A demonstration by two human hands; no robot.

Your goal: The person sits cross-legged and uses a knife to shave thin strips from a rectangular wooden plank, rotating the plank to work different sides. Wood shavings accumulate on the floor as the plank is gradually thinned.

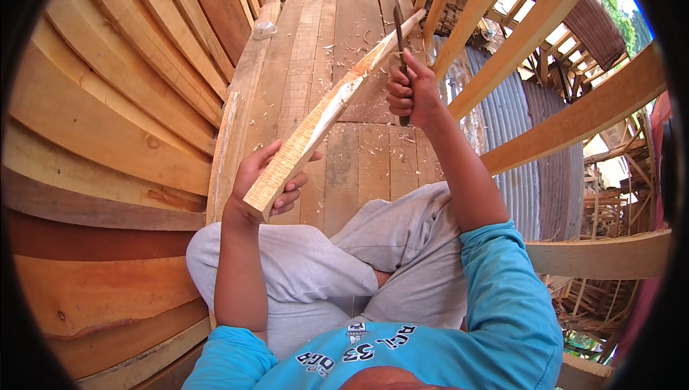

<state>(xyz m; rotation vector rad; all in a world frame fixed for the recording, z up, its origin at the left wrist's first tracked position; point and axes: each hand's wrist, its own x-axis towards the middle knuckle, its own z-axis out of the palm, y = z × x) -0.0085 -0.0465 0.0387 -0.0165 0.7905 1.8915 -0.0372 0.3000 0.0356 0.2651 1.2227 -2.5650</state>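
Now my left grip wraps the near end of the timber; my right grip clamps the knife.

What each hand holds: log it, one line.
left hand: gripping wood piece | right hand: gripping knife | shavings: on planks

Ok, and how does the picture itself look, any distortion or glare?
Head view: strong fisheye, left-hand planks bowing toward the black rim; head view: daylight washes out patches beyond the slats on the right; head view: the wooden piece shows no obvious blur.
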